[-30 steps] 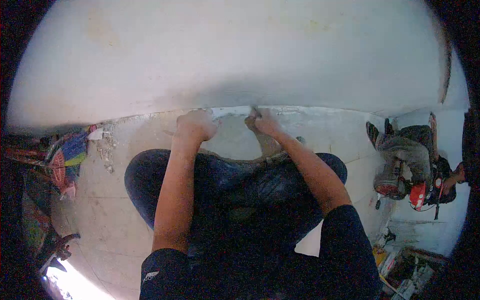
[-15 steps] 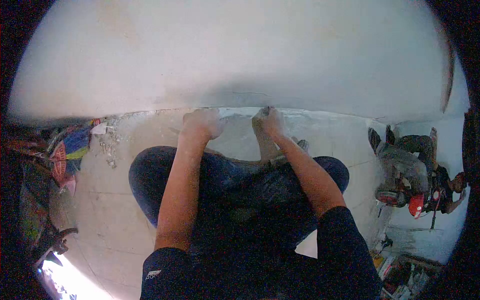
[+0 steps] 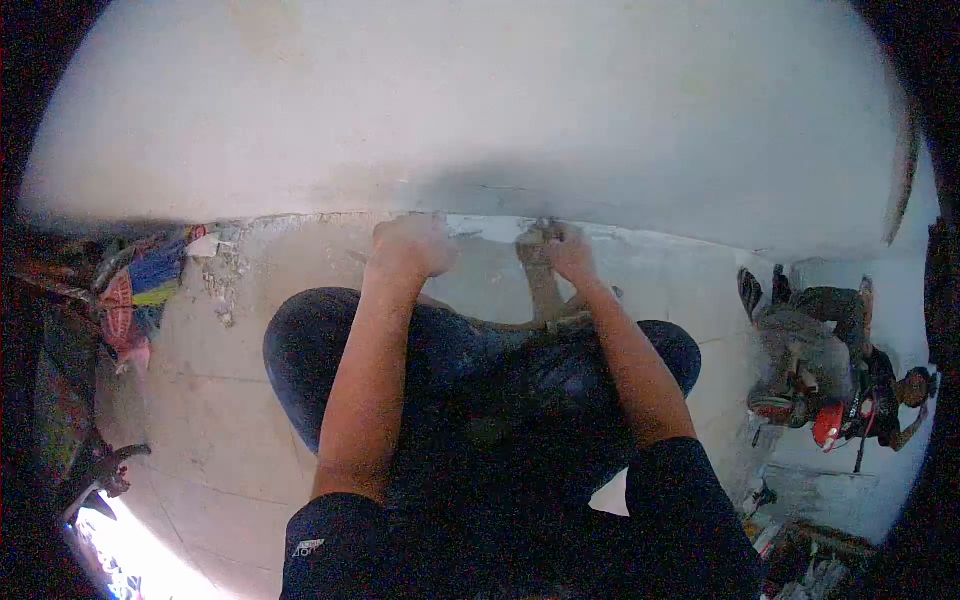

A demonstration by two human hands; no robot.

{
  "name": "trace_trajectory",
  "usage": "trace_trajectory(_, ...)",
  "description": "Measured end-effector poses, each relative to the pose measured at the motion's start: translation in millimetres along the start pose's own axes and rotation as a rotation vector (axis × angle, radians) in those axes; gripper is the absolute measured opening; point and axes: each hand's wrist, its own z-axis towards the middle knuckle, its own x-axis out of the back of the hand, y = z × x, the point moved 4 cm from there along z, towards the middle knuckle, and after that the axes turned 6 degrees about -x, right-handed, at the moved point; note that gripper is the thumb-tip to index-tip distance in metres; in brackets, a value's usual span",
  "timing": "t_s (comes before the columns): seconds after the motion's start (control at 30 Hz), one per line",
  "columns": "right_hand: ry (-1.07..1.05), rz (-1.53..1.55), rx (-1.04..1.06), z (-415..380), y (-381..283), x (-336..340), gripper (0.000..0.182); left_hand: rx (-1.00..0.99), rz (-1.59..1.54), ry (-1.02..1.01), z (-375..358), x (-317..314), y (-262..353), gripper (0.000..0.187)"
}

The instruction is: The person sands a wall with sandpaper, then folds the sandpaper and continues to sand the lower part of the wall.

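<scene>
My left hand (image 3: 412,248) is closed in a fist low against the base of the white wall (image 3: 480,120), its outline blurred. My right hand (image 3: 570,252) is also closed, a short way to the right along the same wall-and-floor joint. A small dark spot shows at its fingertips, too blurred to name. Whatever either fist holds is hidden. Between the hands, a pale whitish strip (image 3: 485,228) runs along the joint. Beside my right hand lies a brownish, shadow-like shape (image 3: 540,275) on the floor.
My bent knees flank the tiled floor (image 3: 215,400). At left are a blue bundle (image 3: 157,278) and a pinkish-red item (image 3: 118,310). To the right, a person (image 3: 880,395) is near a parked motorbike (image 3: 800,350) and a red rounded object (image 3: 828,425). Bright light enters at lower left.
Both hands have shifted slightly right along the wall base, still closed. The shadow-like shape has moved right with my right hand. The view has shifted slightly.
</scene>
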Motion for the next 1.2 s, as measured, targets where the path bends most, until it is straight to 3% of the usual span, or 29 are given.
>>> trace_trajectory(0.17, 0.062, -0.155, -0.089, 40, 49, -19, 0.055, -0.009, 0.032, -0.04, 7, 7, 5, 0.041)
trace_trajectory(0.3, -0.004, -0.044, -0.065, 17, -18, -53, 0.064, 0.008, 0.012, 0.011, 6, 9, 7, 0.04)
trace_trajectory(0.37, -0.064, 0.015, -0.051, 8, -44, -62, 0.068, -0.005, 0.017, -0.058, 10, 6, 2, 0.04)
trace_trajectory(0.47, -0.168, 0.039, -0.084, 4, -51, -61, 0.084, -0.019, 0.046, -0.013, 13, 9, 1, 0.041)
trace_trajectory(0.5, -0.078, 0.002, -0.025, -3, -57, -42, 0.068, -0.017, 0.046, -0.012, 13, 9, 0, 0.041)
trace_trajectory(0.57, 0.011, -0.036, 0.031, 8, -37, -19, 0.054, -0.032, 0.064, -0.001, 13, 9, 2, 0.041)
trace_trajectory(0.67, -0.322, -0.159, 0.081, 55, 40, -26, 0.077, -0.017, 0.025, -0.03, 8, 19, 7, 0.042)
trace_trajectory(0.77, 0.037, -0.228, 0.033, 35, 76, -31, 0.06, -0.021, 0.037, 0.01, -19, 2, 14, 0.042)
trace_trajectory(0.87, 0.025, -0.45, -0.016, 43, 71, -67, 0.059, -0.013, 0.048, -0.027, -16, -4, 12, 0.041)
trace_trajectory(1.0, -0.101, -0.024, 0.097, -19, -31, -45, 0.047, -0.038, 0.052, 0.079, -25, 0, 12, 0.04)
trace_trajectory(1.03, -0.124, 0.036, 0.118, -26, -40, -37, 0.045, -0.026, 0.073, 0.012, -22, 3, 11, 0.044)
trace_trajectory(1.07, -0.125, 0.044, 0.132, -25, -40, -28, 0.046, -0.013, 0.095, -0.055, -21, 4, 9, 0.049)
trace_trajectory(1.2, -0.059, -0.26, 0.098, 28, 53, -27, 0.053, -0.041, 0.087, 0.012, -15, -7, 4, 0.047)
